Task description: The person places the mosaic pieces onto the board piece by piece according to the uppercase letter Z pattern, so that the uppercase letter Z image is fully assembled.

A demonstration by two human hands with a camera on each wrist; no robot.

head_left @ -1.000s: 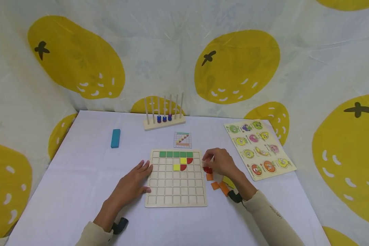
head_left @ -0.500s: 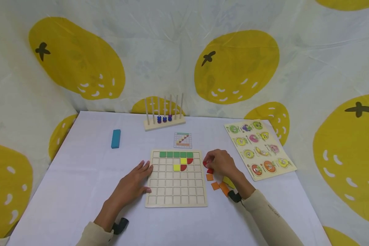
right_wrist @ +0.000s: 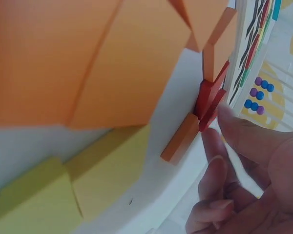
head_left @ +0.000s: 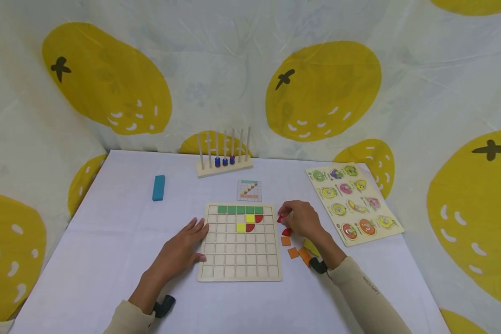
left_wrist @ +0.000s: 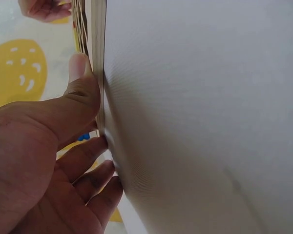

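A wooden grid board (head_left: 240,260) lies flat on the table. Along its left edge rests my left hand (head_left: 179,253), thumb and fingertips touching the rim. On the board sit a row of green square tiles (head_left: 240,210), two yellow squares (head_left: 240,228) and two red quarter-circle tiles (head_left: 249,228). Beyond the board's right edge, my right hand (head_left: 302,220) pinches a red quarter-circle tile (head_left: 280,218) between thumb and fingers. Another red quarter-circle tile (head_left: 286,232) lies just below that hand. In the right wrist view, the right fingertips touch a red tile (right_wrist: 213,109).
Orange tiles (head_left: 293,253) and yellow tiles (head_left: 311,248) lie right of the board, partly under the right forearm. A pattern card (head_left: 249,190) and a peg abacus (head_left: 225,170) stand behind it. A fruit puzzle board (head_left: 350,204) is at right, a teal block (head_left: 158,188) at left.
My right hand has picked at the red tiles beside the board, and one red tile now shows tilted between its fingertips. The left hand has stayed on the board's edge.
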